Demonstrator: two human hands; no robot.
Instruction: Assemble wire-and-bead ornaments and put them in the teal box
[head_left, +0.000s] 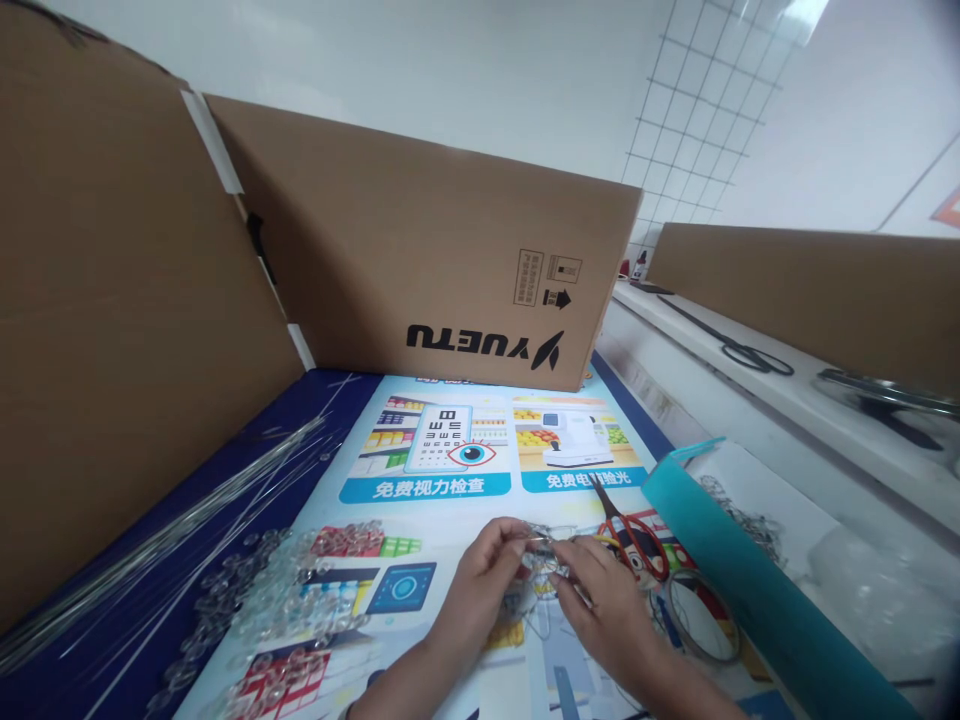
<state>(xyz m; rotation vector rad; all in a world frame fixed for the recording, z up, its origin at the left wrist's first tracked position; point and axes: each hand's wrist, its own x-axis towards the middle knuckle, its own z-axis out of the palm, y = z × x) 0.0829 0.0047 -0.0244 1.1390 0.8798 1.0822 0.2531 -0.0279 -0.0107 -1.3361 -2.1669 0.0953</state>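
My left hand (489,563) and my right hand (606,592) are close together over the printed sheet, thumbs and fingertips pinched. Between them is a small tangle of thin bent wire (541,562), gripped from both sides; its exact shape is hard to make out. Beside my right hand lie scissors (651,552) with red handles, their dark blades pointing away from me. A round coil or ring (735,640) rests to the right of my right wrist. Many clear beads or small rings (259,600) are scattered left of my left hand.
A bundle of long thin wires (187,530) lies along the left side. At right, an open teal box (739,555) holds small metal pieces (750,525) and a clear plastic bag (874,590). Cardboard panels (420,240) wall the back and left. Dark-handled tools lie on a white ledge (806,385).
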